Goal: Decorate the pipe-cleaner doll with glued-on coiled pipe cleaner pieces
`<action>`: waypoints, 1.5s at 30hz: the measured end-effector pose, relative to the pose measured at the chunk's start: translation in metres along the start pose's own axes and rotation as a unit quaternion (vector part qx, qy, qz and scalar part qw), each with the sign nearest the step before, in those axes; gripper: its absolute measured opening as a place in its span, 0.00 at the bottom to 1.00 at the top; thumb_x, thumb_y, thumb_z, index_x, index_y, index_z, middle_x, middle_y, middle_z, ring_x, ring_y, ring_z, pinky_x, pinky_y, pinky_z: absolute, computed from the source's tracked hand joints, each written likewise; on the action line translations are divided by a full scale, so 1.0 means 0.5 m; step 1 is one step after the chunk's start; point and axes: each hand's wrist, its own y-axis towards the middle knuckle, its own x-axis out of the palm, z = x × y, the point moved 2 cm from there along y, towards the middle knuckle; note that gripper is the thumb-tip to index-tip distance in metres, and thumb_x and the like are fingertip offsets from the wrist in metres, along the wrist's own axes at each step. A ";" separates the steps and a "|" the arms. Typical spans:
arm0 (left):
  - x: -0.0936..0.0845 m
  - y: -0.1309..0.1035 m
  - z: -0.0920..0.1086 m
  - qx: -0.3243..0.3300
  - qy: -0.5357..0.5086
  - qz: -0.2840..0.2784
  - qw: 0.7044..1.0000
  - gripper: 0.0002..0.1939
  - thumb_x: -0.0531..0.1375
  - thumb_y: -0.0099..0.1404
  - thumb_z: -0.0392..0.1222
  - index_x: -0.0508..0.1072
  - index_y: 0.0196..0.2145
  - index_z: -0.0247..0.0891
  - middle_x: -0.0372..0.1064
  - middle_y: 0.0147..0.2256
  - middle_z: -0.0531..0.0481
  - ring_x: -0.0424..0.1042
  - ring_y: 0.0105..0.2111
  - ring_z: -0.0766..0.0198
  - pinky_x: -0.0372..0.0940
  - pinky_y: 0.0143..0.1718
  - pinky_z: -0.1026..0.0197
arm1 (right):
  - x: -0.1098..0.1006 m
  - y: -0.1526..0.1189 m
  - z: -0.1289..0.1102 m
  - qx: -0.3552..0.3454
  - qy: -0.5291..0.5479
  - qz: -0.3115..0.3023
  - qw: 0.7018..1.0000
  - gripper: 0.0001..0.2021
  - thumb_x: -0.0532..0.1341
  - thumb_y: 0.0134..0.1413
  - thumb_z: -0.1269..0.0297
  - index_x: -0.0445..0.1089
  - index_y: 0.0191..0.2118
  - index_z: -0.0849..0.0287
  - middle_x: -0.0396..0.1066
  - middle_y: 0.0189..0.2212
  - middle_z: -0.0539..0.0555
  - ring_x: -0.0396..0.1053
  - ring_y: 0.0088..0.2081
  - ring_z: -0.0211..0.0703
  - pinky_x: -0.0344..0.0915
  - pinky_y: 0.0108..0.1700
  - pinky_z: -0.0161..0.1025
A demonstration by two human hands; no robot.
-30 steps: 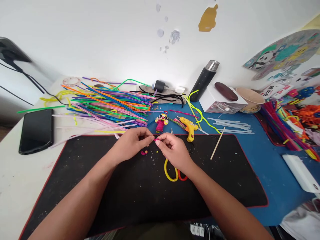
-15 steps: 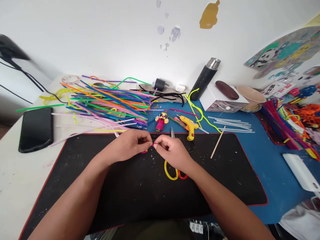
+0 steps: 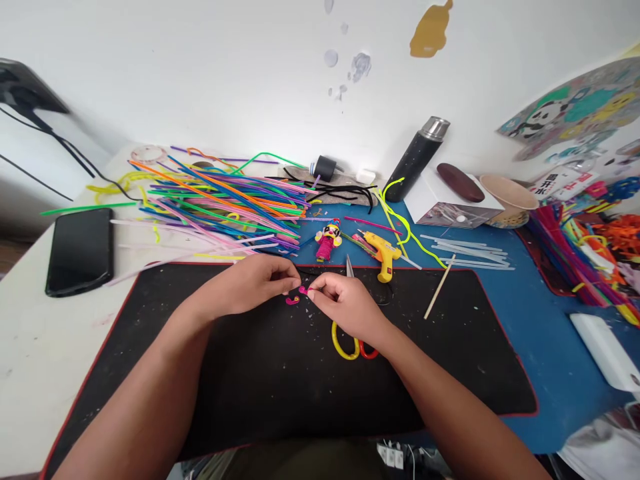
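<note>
My right hand [image 3: 350, 303] pinches a short magenta pipe cleaner piece [image 3: 303, 291] between thumb and forefinger; its curled end points left. My left hand [image 3: 255, 283] is just left of that end, its thumb and forefinger slightly apart with nothing visible in them. Below on the black mat lies a second curled magenta piece [image 3: 291, 301] with a small yellow-orange spot. Scissors [image 3: 345, 343] with yellow and red handles lie partly under my right hand. Behind my hands, a small pipe cleaner doll [image 3: 327, 241] in magenta lies beside a yellow glue gun [image 3: 383, 255].
Many coloured pipe cleaners [image 3: 225, 200] are heaped at the back left, near a black phone [image 3: 80, 252]. Glue sticks [image 3: 470, 250] and a wooden stick [image 3: 440, 287] are to the right. A black flask [image 3: 417, 160], a white box [image 3: 435, 200] and a bowl [image 3: 510, 197] stand behind.
My left fingers have come away from the magenta piece, so its curled end now shows in my right hand. The second piece on the mat is more exposed. The view has shifted slightly.
</note>
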 end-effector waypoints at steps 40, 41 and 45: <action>0.025 0.014 -0.019 -0.033 0.247 0.002 0.968 0.10 0.58 0.70 0.43 0.76 0.32 0.42 0.78 0.34 0.50 0.71 0.32 0.58 0.51 0.30 0.59 | 0.014 0.061 -0.032 -0.010 -0.213 -0.053 0.976 0.06 0.63 0.65 0.70 0.78 0.38 0.56 0.72 0.23 0.47 0.67 0.25 0.38 0.50 0.30 0.38; 0.027 0.013 -0.017 -0.036 0.251 0.005 0.967 0.10 0.58 0.70 0.43 0.75 0.32 0.42 0.77 0.33 0.50 0.71 0.32 0.58 0.51 0.30 0.59 | 0.014 0.061 -0.032 -0.011 -0.210 -0.052 0.976 0.06 0.63 0.65 0.70 0.78 0.38 0.56 0.72 0.23 0.47 0.67 0.25 0.38 0.50 0.30 0.38; 0.028 0.013 -0.016 -0.044 0.249 0.011 0.967 0.08 0.59 0.70 0.42 0.75 0.33 0.42 0.77 0.33 0.50 0.71 0.32 0.58 0.51 0.30 0.59 | 0.014 0.061 -0.028 -0.005 -0.192 -0.045 0.980 0.05 0.63 0.65 0.70 0.77 0.38 0.56 0.72 0.23 0.46 0.66 0.25 0.38 0.51 0.31 0.37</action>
